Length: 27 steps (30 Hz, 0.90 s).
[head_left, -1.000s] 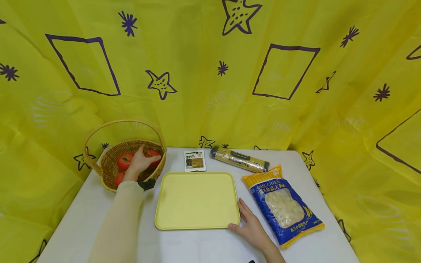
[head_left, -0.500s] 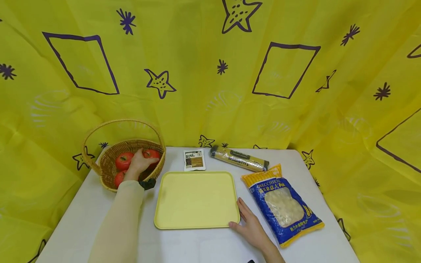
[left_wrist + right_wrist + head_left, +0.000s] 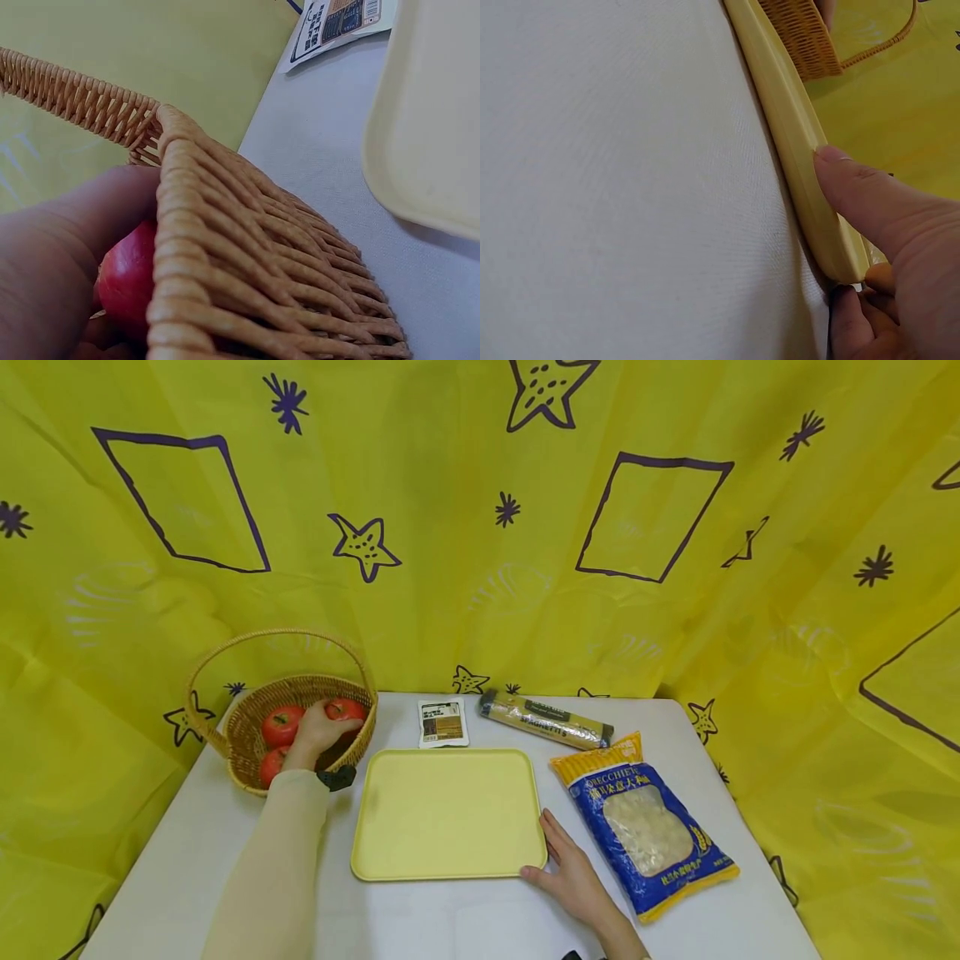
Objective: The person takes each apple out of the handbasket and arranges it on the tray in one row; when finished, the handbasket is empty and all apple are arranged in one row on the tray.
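Inside the wicker basket (image 3: 247, 760), my left hand (image 3: 317, 731) grips a red apple (image 3: 347, 712) at the right side. The left wrist view shows the thumb (image 3: 105, 202) just inside the rim, over the apple's red skin; the basket wall hides the rest. Two more red apples (image 3: 282, 725) lie left of the hand. My right hand (image 3: 572, 881) holds the near right corner of the pale yellow tray (image 3: 450, 814), which is flat on the table. In the right wrist view its thumb (image 3: 855, 184) presses the tray's edge and its other fingers curl at the corner.
Behind the tray lie a small white and brown packet (image 3: 443, 724) and a long pack of spaghetti (image 3: 546, 720). A blue and orange bag of orecchiette (image 3: 648, 831) lies right of my right hand. The basket's tall handle (image 3: 281, 633) arches above it. A yellow patterned cloth (image 3: 450, 527) hangs behind the white table (image 3: 420, 918).
The left hand's fingers have come down and closed round the right-hand apple. The right hand stays at the tray's corner, and the head view has shifted slightly.
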Motion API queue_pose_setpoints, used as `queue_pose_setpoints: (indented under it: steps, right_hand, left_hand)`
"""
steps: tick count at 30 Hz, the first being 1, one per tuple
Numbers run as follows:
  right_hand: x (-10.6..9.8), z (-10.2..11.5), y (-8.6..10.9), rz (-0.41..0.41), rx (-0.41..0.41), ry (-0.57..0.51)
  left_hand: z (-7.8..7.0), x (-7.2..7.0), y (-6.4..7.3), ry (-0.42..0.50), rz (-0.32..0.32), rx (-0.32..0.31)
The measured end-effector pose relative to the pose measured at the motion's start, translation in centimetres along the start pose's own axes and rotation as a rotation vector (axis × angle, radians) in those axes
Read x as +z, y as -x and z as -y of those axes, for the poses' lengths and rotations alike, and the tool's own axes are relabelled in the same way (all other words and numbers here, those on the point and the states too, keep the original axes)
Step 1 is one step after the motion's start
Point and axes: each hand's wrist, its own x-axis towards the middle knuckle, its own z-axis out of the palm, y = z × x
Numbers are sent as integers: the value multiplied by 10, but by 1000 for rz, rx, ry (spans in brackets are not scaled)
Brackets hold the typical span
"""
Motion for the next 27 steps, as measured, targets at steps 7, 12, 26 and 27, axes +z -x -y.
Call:
queue_pose_setpoints:
  steps: [7, 12, 26, 27]
  right_hand:
    - [0, -1, -1, 13, 26, -1]
    - [0, -1, -1, 10, 17, 8]
    - [0, -2, -1, 6, 33, 1]
    - [0, -2, -1, 5, 31, -1]
  left_hand:
    - [2, -3, 1, 28, -18, 7]
    - [2, -7, 0, 50, -48, 22]
    - [-5, -15, 12, 205, -45, 40]
    - [-6, -16, 13, 221, -43, 38]
